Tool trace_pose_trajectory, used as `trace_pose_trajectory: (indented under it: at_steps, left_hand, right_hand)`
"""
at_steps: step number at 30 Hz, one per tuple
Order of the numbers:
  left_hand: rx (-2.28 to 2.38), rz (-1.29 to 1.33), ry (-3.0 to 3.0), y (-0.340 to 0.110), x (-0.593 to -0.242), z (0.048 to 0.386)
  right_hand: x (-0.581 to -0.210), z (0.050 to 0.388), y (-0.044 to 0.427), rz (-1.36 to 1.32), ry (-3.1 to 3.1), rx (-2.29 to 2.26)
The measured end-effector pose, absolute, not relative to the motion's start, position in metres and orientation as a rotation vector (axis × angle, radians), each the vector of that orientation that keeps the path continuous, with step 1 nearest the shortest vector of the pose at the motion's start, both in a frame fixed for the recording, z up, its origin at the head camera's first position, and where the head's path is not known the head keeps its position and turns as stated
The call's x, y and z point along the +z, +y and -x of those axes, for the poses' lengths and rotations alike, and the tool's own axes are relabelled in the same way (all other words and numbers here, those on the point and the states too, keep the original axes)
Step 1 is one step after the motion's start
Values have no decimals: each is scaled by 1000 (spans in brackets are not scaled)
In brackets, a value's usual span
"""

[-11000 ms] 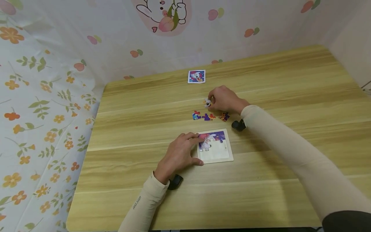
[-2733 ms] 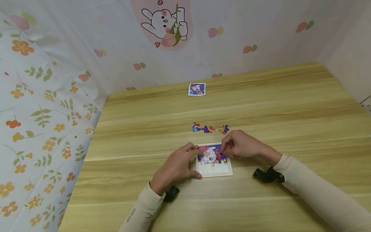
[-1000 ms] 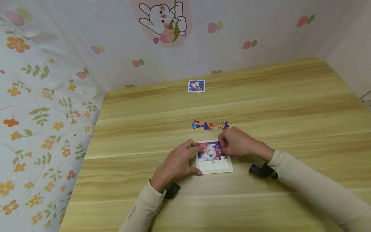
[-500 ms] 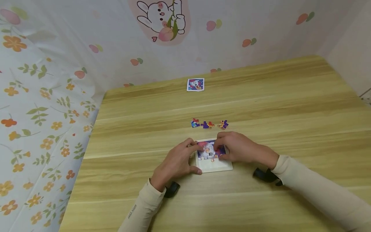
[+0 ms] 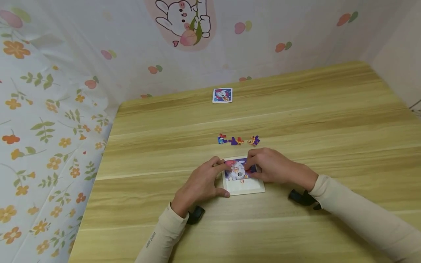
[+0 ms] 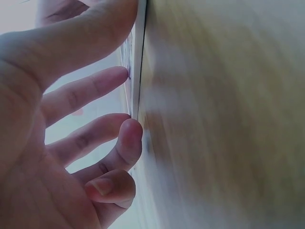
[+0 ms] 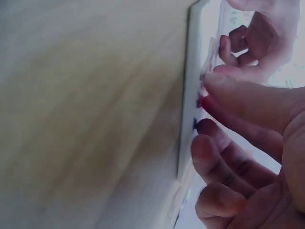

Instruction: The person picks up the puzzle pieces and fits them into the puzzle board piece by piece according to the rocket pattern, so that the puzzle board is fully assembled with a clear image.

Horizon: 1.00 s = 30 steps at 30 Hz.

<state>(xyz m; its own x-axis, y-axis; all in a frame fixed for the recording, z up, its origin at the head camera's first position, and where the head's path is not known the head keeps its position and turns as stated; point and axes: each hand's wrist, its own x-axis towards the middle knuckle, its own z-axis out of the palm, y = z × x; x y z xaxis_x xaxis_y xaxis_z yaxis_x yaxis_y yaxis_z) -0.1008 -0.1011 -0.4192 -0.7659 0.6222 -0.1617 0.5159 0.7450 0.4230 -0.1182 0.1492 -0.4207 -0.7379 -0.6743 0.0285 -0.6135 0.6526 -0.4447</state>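
Observation:
A pale puzzle tray (image 5: 245, 187) lies in front of me, its upper half filled with joined pieces (image 5: 234, 171) picturing a white animal on purple. My left hand (image 5: 204, 181) holds the tray's left side, thumb at the lower corner, one finger on the picture. The left wrist view shows fingertips against the tray's edge (image 6: 138, 62). With bent thumb and index finger, my right hand (image 5: 273, 166) pinches a purple-and-red puzzle piece (image 5: 252, 169) at the tray's right side. The hand partly hides this piece. Beyond the tray lie three loose pieces: blue-and-red (image 5: 222, 139), purple-and-orange (image 5: 236, 141), orange-and-purple (image 5: 253, 140).
A small picture card (image 5: 222, 95) of the same animal lies near the far edge of the wooden table (image 5: 158, 157). Patterned cloth (image 5: 131, 44) hangs behind and to the left. Black wrist cameras (image 5: 196, 215) sit below both wrists.
Since 11 s ago, my right hand has come from the loose pieces to the tray, which holds more pieces. In the last second its fingers shifted left over the picture. The left hand stays put.

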Motion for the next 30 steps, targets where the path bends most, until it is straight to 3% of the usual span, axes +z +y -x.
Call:
trace_pose_trajectory:
  at_steps: [30]
  left_hand:
    - [514,-858,2636,-100,-417,100]
  right_hand:
    - [-413,134,158,930,2635,-558]
